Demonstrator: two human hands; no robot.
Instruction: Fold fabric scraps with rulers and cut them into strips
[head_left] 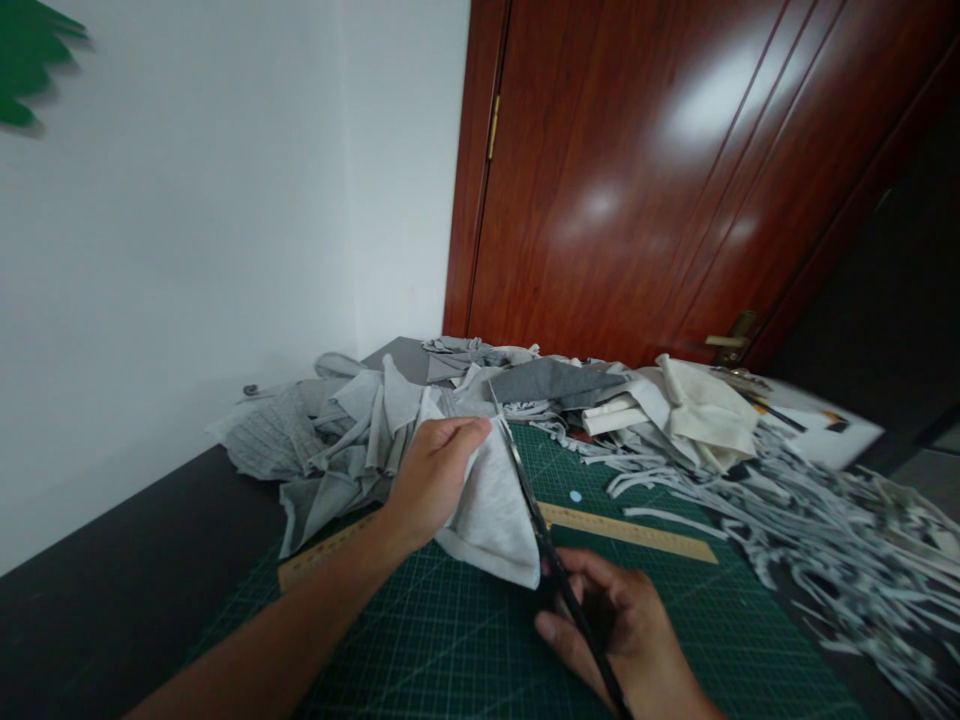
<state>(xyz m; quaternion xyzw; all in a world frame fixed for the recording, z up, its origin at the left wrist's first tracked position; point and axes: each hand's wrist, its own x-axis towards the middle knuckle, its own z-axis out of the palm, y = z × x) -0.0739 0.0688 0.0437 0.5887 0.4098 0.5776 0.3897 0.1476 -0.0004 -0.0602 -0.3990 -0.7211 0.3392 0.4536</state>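
Grey cloth piece (pixel 491 510) sits between my hands, above green mat (pixel 450 640). My left hand (pixel 433 478) pinches its top edge, arm stretched forward. My right hand (pixel 622 630) grips scissors (pixel 536 520), blades along cloth's right edge.

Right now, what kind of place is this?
Probably a home sewing or craft corner: a green cutting mat with a wooden ruler, heaps of grey fabric scraps and cut strips, and a wooden room door behind.
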